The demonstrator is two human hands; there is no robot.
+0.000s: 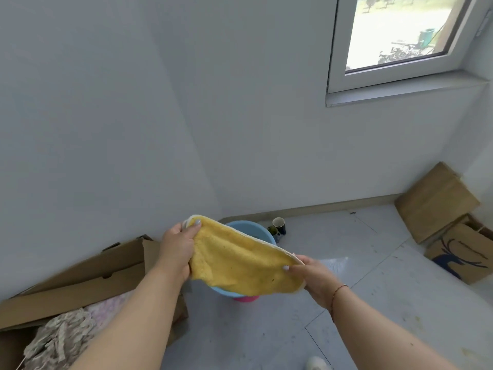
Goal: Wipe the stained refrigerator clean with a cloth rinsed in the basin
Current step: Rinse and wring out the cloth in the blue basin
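A plain room in a home, more a spare or storage corner than a lived-in space — bare white walls (133, 102), a pale tiled floor (360, 289) with a low skirting board, and a white-framed window (400, 44) looking out on greenery. Cardboard boxes (437, 201) lean in the far corner, another open box (88, 279) holds bundled fabric, and a blue basin (245, 228) and a mug (278, 225) sit on the floor — household clutter.
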